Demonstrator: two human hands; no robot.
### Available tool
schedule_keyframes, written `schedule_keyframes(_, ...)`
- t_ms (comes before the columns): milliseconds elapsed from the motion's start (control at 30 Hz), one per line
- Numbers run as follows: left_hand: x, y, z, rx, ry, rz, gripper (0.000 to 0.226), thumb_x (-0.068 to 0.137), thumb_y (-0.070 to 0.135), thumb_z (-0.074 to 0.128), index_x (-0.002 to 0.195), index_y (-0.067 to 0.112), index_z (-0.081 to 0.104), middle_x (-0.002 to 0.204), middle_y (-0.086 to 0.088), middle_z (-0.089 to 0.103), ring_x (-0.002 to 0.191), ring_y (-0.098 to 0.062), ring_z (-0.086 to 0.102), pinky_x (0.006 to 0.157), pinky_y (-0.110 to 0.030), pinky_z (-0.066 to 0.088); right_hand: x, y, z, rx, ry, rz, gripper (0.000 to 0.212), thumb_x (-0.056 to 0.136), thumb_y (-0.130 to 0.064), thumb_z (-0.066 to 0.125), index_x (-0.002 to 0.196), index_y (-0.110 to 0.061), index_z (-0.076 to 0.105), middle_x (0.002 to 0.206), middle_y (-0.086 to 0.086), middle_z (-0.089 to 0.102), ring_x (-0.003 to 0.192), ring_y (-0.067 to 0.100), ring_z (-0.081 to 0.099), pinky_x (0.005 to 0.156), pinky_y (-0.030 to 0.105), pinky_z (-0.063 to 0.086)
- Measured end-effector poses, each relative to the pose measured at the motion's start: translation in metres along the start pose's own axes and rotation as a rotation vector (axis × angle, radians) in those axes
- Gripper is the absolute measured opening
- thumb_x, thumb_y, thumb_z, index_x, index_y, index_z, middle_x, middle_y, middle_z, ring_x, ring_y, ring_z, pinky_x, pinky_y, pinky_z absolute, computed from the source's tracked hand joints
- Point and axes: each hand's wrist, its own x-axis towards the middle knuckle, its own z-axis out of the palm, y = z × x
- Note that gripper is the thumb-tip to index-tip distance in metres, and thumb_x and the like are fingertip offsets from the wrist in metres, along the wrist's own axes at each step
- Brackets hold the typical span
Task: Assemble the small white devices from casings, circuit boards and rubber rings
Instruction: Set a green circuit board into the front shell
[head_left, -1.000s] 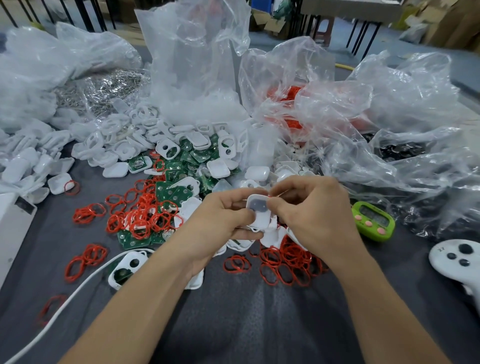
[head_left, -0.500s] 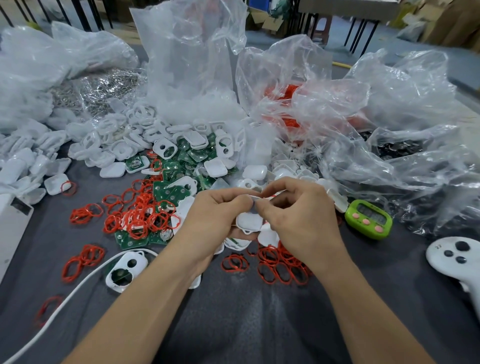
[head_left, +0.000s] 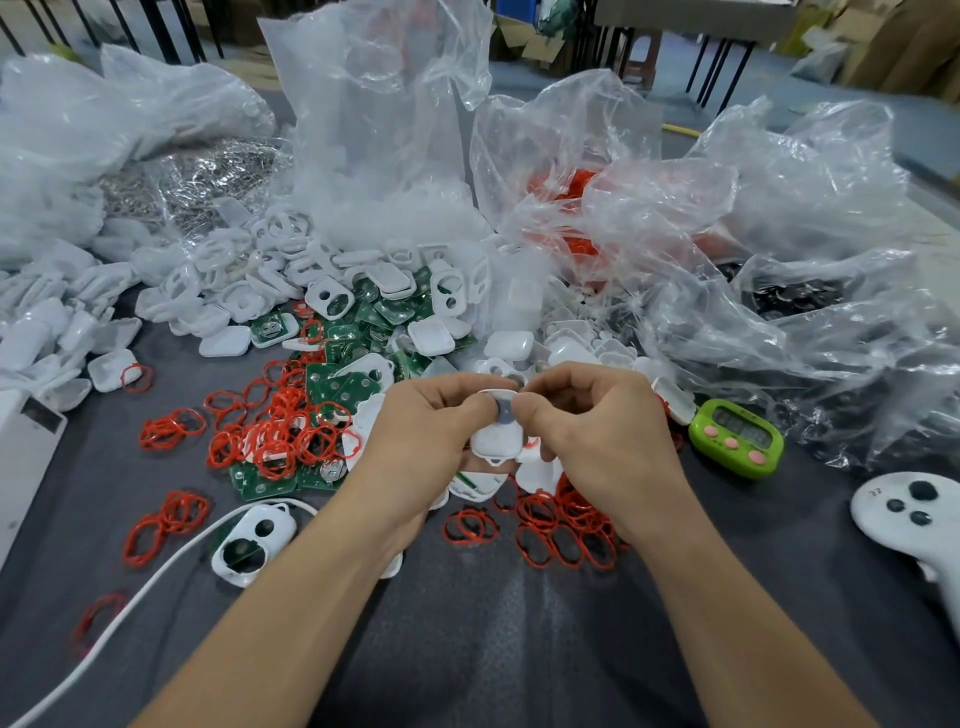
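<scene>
- The left hand (head_left: 431, 431) and right hand (head_left: 597, 436) come together above the grey bench (head_left: 493, 649), both clamped on one white casing (head_left: 496, 441).
- The casing sits between the two thumbs, off the bench, its broad face towards the camera. Both thumb tips press beside a grey round patch (head_left: 504, 408) at its upper end.
- At nine o'clock from the hands lies a tangle of red rubber rings (head_left: 280, 431) over green circuit boards (head_left: 337, 384).
- More red rings (head_left: 561, 525) lie at six o'clock, just under the right wrist.
- At ten to eleven o'clock spreads a heap of loose casings (head_left: 249, 291).
- At three o'clock rests a green timer (head_left: 735, 439), and at four o'clock a white controller (head_left: 904, 512).
- At eight o'clock lie a two-holed casing (head_left: 254, 540) and a white cable (head_left: 156, 577).
- From ten to two o'clock stand crumpled clear plastic bags (head_left: 374, 130).
</scene>
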Motion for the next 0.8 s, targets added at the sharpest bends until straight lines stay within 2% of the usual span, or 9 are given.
schedule_keyframes(133, 0.0, 0.0, 0.0, 0.013, -0.019, -0.002, 0.018, 0.095, 0.004, 0.066, 0.094, 0.01, 0.082, 0.088, -0.015, 0.079, 0.075, -0.021, 0.075, 0.057, -0.027, 0.06, -0.002, -0.002, 0.001, -0.064, 0.054, -0.032, 0.012, 0.084, -0.025, 0.079, 0.073, -0.026, 0.075, 0.064, -0.008, 0.073, 0.053, 0.005, 0.066, 0.052, 0.013, 0.047)
schedule_keyframes(333, -0.001, 0.0, 0.0, 0.034, 0.028, 0.042, 0.017, 0.096, -0.002, 0.063, 0.095, 0.004, 0.079, 0.079, -0.016, 0.078, 0.064, -0.02, 0.074, 0.051, -0.024, 0.057, -0.003, -0.001, 0.008, -0.094, 0.063, -0.033, 0.012, 0.084, -0.028, 0.08, 0.073, -0.026, 0.075, 0.062, -0.01, 0.071, 0.052, 0.004, 0.065, 0.051, 0.012, 0.045)
schedule_keyframes(467, 0.0, -0.002, -0.001, 0.053, 0.031, 0.053, 0.02, 0.096, -0.005, 0.062, 0.093, 0.005, 0.08, 0.078, -0.017, 0.077, 0.063, -0.02, 0.073, 0.051, -0.025, 0.057, -0.003, 0.002, 0.01, -0.123, 0.083, -0.032, 0.013, 0.084, -0.026, 0.079, 0.072, -0.027, 0.074, 0.062, -0.012, 0.071, 0.053, 0.002, 0.064, 0.05, 0.01, 0.043)
schedule_keyframes(567, 0.0, -0.003, 0.0, 0.047, 0.021, 0.056, 0.024, 0.096, -0.005, 0.062, 0.09, 0.01, 0.08, 0.078, -0.014, 0.078, 0.062, -0.018, 0.074, 0.052, -0.025, 0.057, -0.003, 0.002, 0.011, -0.142, 0.109, -0.044, 0.013, 0.083, -0.027, 0.079, 0.071, -0.027, 0.074, 0.062, -0.011, 0.071, 0.055, 0.004, 0.066, 0.05, 0.011, 0.044)
schedule_keyframes(700, 0.001, -0.003, -0.001, 0.031, -0.002, 0.034, 0.019, 0.095, 0.004, 0.066, 0.093, 0.012, 0.083, 0.086, -0.013, 0.079, 0.071, -0.018, 0.075, 0.056, -0.025, 0.058, -0.003, 0.002, 0.013, -0.124, 0.135, -0.045, 0.017, 0.083, -0.036, 0.081, 0.072, -0.027, 0.072, 0.059, -0.006, 0.069, 0.048, 0.005, 0.059, 0.046, 0.013, 0.041)
schedule_keyframes(800, 0.001, -0.003, -0.002, 0.028, -0.004, 0.03, 0.02, 0.096, 0.003, 0.065, 0.093, 0.012, 0.083, 0.087, -0.014, 0.079, 0.071, -0.019, 0.075, 0.056, -0.026, 0.059, -0.004, 0.002, 0.013, -0.111, 0.131, -0.04, 0.018, 0.084, -0.037, 0.081, 0.073, -0.027, 0.071, 0.058, -0.006, 0.067, 0.045, 0.004, 0.055, 0.046, 0.013, 0.039)
